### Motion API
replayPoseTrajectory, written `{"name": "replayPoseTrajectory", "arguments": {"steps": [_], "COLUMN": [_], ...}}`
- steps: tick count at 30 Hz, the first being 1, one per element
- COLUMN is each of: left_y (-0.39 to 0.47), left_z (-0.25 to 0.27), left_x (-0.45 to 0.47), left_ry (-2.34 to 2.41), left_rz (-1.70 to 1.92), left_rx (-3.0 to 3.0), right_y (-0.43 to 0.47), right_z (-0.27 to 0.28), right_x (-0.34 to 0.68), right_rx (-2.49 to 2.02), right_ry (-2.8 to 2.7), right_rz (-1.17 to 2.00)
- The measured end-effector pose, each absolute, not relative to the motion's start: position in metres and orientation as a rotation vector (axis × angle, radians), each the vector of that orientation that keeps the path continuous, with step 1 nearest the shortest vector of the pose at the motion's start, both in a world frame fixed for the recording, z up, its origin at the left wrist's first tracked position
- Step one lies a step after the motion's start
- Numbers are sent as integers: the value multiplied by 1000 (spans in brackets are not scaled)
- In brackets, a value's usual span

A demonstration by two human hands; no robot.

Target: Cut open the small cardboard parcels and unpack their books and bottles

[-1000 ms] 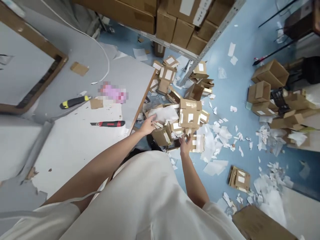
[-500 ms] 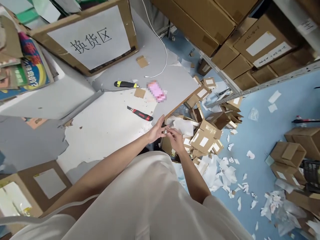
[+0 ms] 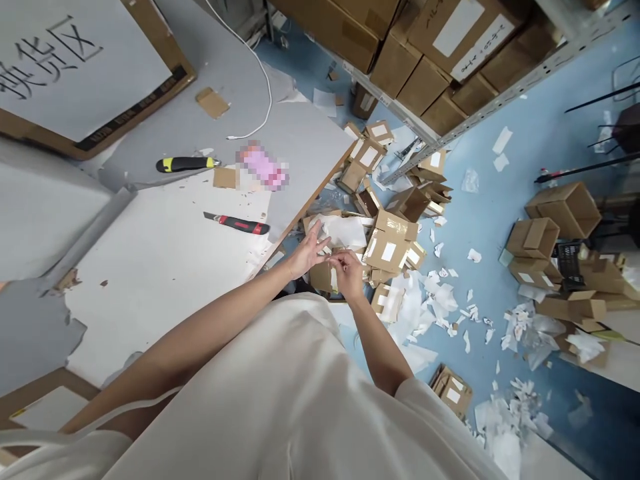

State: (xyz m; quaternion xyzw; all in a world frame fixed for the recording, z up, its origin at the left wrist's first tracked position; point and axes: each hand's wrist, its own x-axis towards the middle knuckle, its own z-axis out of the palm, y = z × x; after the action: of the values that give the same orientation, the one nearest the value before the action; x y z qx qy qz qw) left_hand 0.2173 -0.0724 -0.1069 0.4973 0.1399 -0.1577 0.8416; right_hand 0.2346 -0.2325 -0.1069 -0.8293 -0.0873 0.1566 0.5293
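Observation:
My left hand (image 3: 306,255) is held out in front of my body, beyond the table's edge, with its fingers spread. Close against its fingertips is my right hand (image 3: 349,272), thumb and fingers pinched together. Whatever lies in that pinch, perhaps a fingertip or a tiny scrap, is too small to make out. On the table (image 3: 165,247), a red and black utility knife (image 3: 237,223) lies nearest to my left hand, its blade out. Farther back are a yellow and black cutter (image 3: 185,164) and a pink, pixelated object (image 3: 263,165).
Opened cardboard boxes (image 3: 393,240) heap on the floor under my hands, with torn paper (image 3: 435,293) scattered around. A metal shelf (image 3: 453,133) loaded with cartons stands ahead. A white cable (image 3: 267,87) and a labelled carton (image 3: 100,73) are on the table. More boxes (image 3: 563,213) sit at right.
The view has swung to the right, so the table things appear farther left. My hands stay close together, the left fingers spread and the right ones now in a tighter pinch.

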Motion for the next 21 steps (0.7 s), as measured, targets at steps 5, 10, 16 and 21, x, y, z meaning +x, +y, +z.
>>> {"name": "replayPoseTrajectory", "arguments": {"steps": [5,10,16,21], "left_y": [-70,-63,-58,-55], "left_z": [-120,-120,-119,-122], "left_x": [210,202,199,199], "left_ry": [426,469,538,585], "left_rz": [-290,-252,-214,-190], "left_rx": [1000,977,948,906], "right_y": [-249,-259,-259,-265], "right_z": [-113,-106,-106,-111], "right_x": [231,235,241,249], "right_rx": [-1568,-1375,-1273,-1399], "right_ry": [326,492,546,572], "right_rz": [390,413,453,462]}}
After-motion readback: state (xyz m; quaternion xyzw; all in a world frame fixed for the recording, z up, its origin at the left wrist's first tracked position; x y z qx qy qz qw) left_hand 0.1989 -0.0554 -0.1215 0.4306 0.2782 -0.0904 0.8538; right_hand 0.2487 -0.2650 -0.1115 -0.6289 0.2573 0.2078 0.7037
